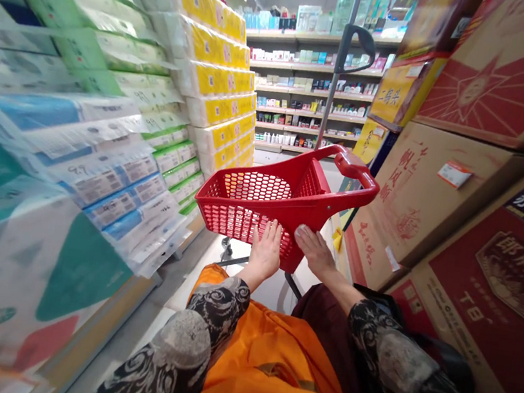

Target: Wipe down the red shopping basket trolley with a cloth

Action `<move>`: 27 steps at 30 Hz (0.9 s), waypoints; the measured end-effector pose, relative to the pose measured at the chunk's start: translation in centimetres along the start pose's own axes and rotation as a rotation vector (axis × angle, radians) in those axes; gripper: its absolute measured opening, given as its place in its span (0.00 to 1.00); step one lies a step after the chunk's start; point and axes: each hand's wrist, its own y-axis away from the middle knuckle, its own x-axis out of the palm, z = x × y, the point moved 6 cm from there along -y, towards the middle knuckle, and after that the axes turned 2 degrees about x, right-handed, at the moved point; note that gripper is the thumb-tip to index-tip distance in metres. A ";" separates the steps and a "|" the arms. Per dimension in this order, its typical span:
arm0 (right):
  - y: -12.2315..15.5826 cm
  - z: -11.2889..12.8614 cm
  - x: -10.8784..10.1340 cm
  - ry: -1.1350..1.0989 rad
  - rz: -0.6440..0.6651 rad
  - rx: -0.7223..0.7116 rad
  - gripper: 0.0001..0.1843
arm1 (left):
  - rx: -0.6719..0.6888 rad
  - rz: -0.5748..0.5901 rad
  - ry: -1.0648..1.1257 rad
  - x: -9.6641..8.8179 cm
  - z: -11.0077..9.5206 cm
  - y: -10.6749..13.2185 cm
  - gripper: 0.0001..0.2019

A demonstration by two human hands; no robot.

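A red plastic shopping cart point(242, 197) with a perforated basket stands sideways before me, its handle point(361, 183) at the right. My left hand point(266, 252) lies against the near side of the basket with its fingers stretched out. Against the solid rear part of the same side rests my right hand point(315, 253), also with extended fingers. Neither hand is wrapped round anything. The cart's inside shows only in part, and I see no goods in it. Part of its lower frame and a wheel point(226, 248) show under the basket.
Stacked yellow-and-white tissue packs point(211, 72) and blue-white packs point(117, 183) line the left. Cardboard cartons point(431, 188) rise close on the right. Behind the cart stands a grey pole with a loop handle point(346, 49). Shelves point(306, 92) of small goods cross the aisle's far end.
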 end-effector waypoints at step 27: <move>-6.5 -0.3 -2.6 -0.045 -0.216 0.141 0.25 | -0.004 -0.073 -0.047 -1.1 1.6 -1.6 0.32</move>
